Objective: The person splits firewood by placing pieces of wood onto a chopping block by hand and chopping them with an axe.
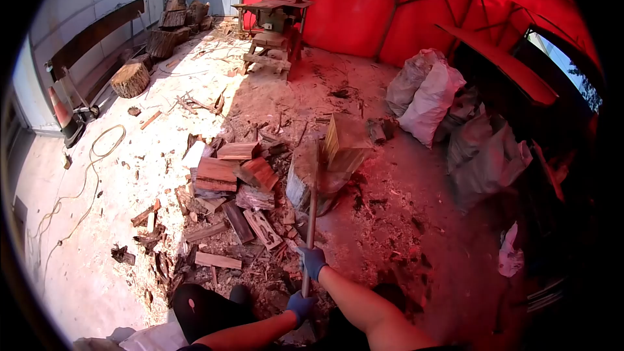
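Note:
Both my hands wear blue gloves and are wrapped round a long wooden handle (pixel 312 221). My right hand (pixel 312 263) grips it higher up, and my left hand (pixel 301 307) holds it lower, close to my legs. The handle runs up and away to a large wood block (pixel 302 172) at the middle. On top of that block, right of the handle's far end, stands a lighter piece of wood (pixel 348 140). The tool's head is hard to make out against the wood.
Split wood pieces (pixel 216 174) and chips lie left of the block. Filled sacks (pixel 432 97) stand at the right. A machine on a stand (pixel 276 23), stacked logs (pixel 130 78), a traffic cone (pixel 60 109) and a hose (pixel 96 156) are farther off.

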Action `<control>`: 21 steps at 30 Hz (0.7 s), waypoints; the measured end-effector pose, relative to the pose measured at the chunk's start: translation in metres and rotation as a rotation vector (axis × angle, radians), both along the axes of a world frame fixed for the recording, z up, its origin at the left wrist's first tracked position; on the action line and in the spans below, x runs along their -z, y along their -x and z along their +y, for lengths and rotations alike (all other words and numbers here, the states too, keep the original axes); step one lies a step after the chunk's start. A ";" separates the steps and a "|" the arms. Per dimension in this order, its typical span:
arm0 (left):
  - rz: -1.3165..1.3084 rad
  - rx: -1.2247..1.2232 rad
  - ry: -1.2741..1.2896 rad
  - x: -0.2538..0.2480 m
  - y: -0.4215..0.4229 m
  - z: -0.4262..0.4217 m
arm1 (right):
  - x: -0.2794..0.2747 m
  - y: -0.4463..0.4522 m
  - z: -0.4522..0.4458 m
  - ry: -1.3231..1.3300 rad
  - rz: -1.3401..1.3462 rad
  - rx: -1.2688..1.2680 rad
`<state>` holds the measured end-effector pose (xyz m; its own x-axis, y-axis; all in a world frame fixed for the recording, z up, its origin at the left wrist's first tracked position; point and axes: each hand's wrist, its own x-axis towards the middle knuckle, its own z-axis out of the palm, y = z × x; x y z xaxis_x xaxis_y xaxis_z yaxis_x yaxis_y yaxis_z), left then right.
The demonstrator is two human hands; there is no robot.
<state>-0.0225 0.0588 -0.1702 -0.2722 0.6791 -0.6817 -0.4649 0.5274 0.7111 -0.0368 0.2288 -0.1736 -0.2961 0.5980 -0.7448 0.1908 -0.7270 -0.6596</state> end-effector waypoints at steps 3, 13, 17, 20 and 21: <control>-0.025 0.014 0.137 0.012 0.000 -0.004 | 0.022 -0.004 -0.011 -0.060 0.008 -0.003; 0.292 0.043 -0.109 -0.050 -0.056 0.009 | -0.099 -0.050 0.008 -0.003 0.162 0.022; -0.365 0.146 -0.386 -0.112 -0.050 0.075 | -0.186 -0.077 0.056 -0.198 0.304 0.089; -0.404 0.199 -0.358 -0.139 -0.059 0.136 | -0.207 -0.097 0.117 -0.403 0.241 0.071; -0.386 0.190 -0.380 -0.132 -0.068 0.159 | -0.198 -0.107 0.143 -0.397 0.261 0.080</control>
